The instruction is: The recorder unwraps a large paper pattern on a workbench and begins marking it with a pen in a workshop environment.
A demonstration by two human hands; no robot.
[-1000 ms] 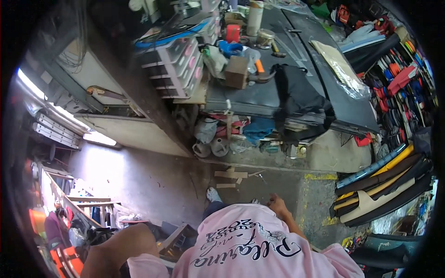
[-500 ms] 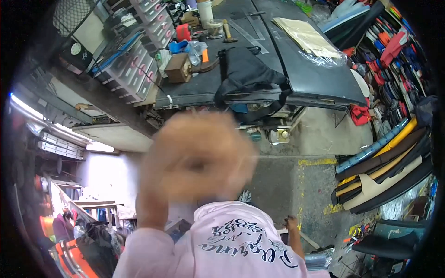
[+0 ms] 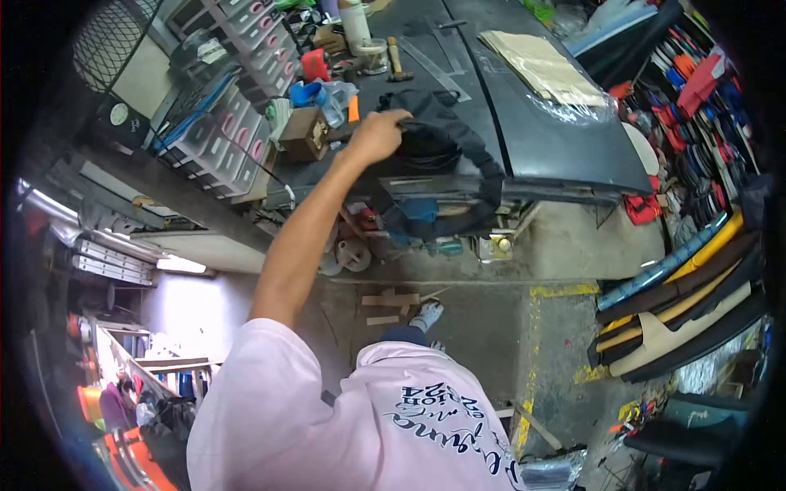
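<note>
My left arm stretches forward to the table, and my left hand (image 3: 379, 137) is closed on the upper left edge of a black fabric bag (image 3: 446, 123). The bag lies at the near edge of the dark tabletop (image 3: 565, 147). Its black strap (image 3: 491, 184) loops down over the edge. Dark folds show beside my fingers; what is inside cannot be made out. A brown wooden block (image 3: 304, 135) stands just left of my hand. My right hand is out of view.
Clear plastic drawers (image 3: 237, 139) stand left of the table. A hammer (image 3: 397, 61), a plastic jar (image 3: 372, 56) and cream sheets (image 3: 540, 65) lie farther back. Rolls of material (image 3: 679, 286) are stacked at right. Wood scraps (image 3: 391, 307) lie on the floor by my foot.
My left hand, blurred and close to the camera before, has moved forward onto the bag and gripped it. The bag's shape and strap have shifted. My right hand has left the view.
</note>
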